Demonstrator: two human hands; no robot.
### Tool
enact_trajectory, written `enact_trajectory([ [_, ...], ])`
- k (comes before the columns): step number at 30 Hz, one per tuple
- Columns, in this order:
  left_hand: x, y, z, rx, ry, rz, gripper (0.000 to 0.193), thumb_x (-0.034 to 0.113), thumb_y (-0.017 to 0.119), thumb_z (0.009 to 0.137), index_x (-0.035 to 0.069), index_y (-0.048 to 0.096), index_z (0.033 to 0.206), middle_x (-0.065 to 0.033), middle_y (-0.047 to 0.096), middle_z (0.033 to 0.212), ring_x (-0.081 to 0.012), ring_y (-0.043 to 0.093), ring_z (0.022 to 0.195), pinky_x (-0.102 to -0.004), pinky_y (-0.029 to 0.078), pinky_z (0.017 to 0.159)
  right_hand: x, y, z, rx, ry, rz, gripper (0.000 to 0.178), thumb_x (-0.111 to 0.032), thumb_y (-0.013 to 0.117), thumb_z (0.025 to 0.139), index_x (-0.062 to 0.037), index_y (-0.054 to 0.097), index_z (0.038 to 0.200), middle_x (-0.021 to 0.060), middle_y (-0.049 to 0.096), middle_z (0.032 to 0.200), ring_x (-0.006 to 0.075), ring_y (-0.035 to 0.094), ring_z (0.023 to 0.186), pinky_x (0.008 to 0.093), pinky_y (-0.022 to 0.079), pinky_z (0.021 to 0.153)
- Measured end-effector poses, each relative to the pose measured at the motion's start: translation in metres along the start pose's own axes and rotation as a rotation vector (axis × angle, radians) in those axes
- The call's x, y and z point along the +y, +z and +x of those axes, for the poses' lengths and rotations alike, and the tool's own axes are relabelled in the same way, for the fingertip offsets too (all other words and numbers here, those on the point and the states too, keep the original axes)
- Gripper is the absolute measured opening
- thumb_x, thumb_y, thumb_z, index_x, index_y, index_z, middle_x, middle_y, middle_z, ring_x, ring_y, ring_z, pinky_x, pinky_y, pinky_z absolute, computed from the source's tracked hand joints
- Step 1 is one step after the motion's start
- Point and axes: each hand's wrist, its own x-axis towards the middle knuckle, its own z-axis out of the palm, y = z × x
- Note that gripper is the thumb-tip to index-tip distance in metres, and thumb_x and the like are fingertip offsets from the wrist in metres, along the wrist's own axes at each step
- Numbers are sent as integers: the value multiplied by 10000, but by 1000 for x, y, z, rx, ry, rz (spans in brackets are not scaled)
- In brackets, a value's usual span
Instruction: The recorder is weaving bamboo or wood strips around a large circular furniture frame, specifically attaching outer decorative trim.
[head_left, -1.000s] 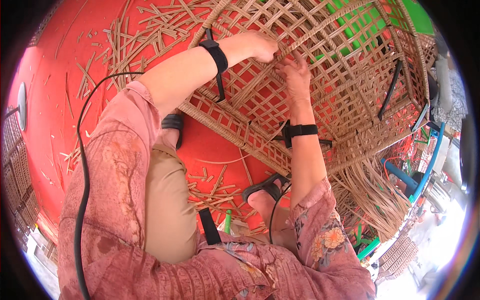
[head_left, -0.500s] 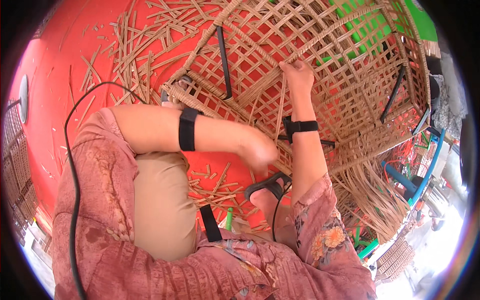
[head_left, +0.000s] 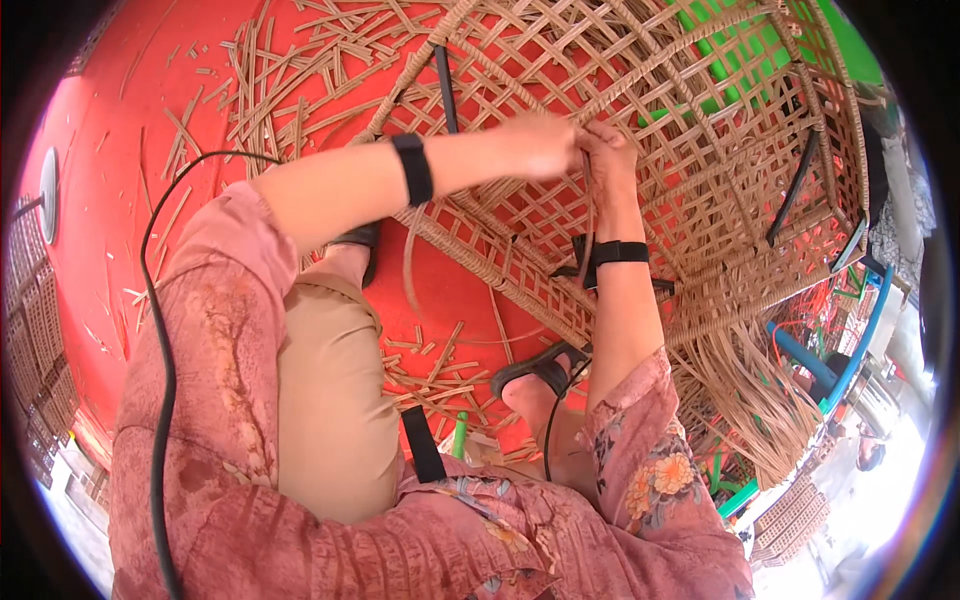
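A large woven cane basket (head_left: 520, 240) with an open lattice lies tilted in front of me, its rims wrapped in cane. My right hand (head_left: 610, 165) is closed over a bar of the lattice, fingertips pinching a thin cane strip (head_left: 588, 215) that hangs down beside the wrist. My left hand (head_left: 545, 148) is right beside those fingertips, knuckles curled; motion smears its fingers, so its hold is unclear. A loose curved strip (head_left: 408, 262) hangs below my left forearm.
Cut cane pieces (head_left: 310, 75) litter the red floor sheet (head_left: 100, 200). A bundle of long strips (head_left: 750, 400) lies at the right, near a blue bent tube (head_left: 860, 350). Green plastic (head_left: 850, 50) shows behind the basket. A black cable (head_left: 150, 350) runs along my left side.
My left hand has swung up and away from my lap to meet the right hand at the lattice. The basket has shifted slightly, and a curved strip now shows below the left forearm.
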Motion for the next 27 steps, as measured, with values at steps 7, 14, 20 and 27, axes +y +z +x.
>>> enact_trajectory([
  [7, -35, 7, 45, 251, -48, 111, 393, 159, 630, 780, 21, 515, 1130, -199, 564, 1092, -362, 570, 987, -424, 459, 851, -10, 10, -6, 16, -62, -103, 347, 117, 570, 767, 146, 530, 1111, 153, 619, 987, 205, 628, 844, 296, 545, 727],
  [14, -46, -1, 0, 281, 103, 581, 455, 55, 603, 710, 42, 453, 1140, -157, 523, 1021, -326, 623, 779, -433, 510, 624, -5, 2, 2, 17, -136, -344, 338, 87, 585, 748, 81, 597, 1085, 118, 648, 972, 170, 620, 871, 262, 510, 719],
  [20, -40, -25, -38, -54, -60, 832, 459, 13, 582, 711, 38, 460, 1153, -153, 493, 1096, -328, 616, 797, -417, 513, 619, -4, -7, 8, -16, -162, -351, 310, 62, 590, 758, 75, 608, 1066, 120, 657, 955, 169, 632, 828, 275, 514, 707],
  [27, -11, -17, 8, 507, 180, 448, 480, 77, 593, 758, -11, 443, 1205, -201, 558, 1021, -357, 610, 839, -441, 503, 696, 2, -7, 6, 106, -360, -673, 245, -55, 646, 729, -19, 671, 970, 144, 673, 905, 247, 656, 826, 339, 504, 731],
])
